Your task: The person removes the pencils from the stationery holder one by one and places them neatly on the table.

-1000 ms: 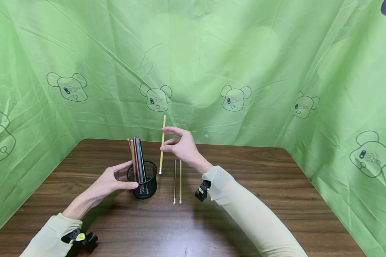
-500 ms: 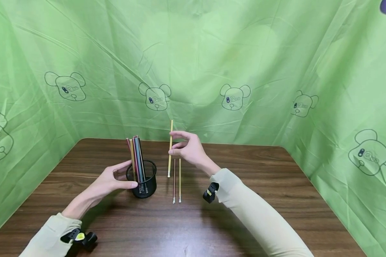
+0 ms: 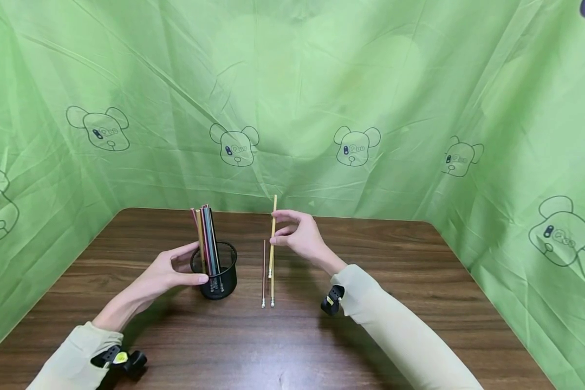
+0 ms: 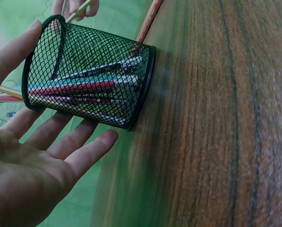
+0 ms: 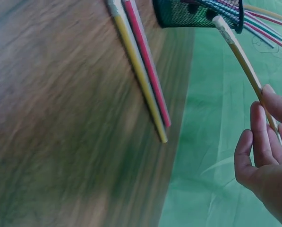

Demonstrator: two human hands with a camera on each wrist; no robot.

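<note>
In the head view, the left hand [image 3: 166, 275] held the black mesh cup [image 3: 228, 279] at its rim. A bunch of pencils [image 3: 207, 238] leaned inside the cup. The right hand [image 3: 302, 235] pinched a yellow pencil [image 3: 273, 227], rubber end down. A red pencil [image 3: 264, 276] and another yellow pencil [image 3: 273, 292] lay side by side on the brown table [image 3: 370, 325], right of the cup

In the left wrist view, the thumb touched the rim, and the bunch's rubber ends sat low inside

In the right wrist view, thumb and fingers squeezed the held pencil, apart from the two lying ones
</note>
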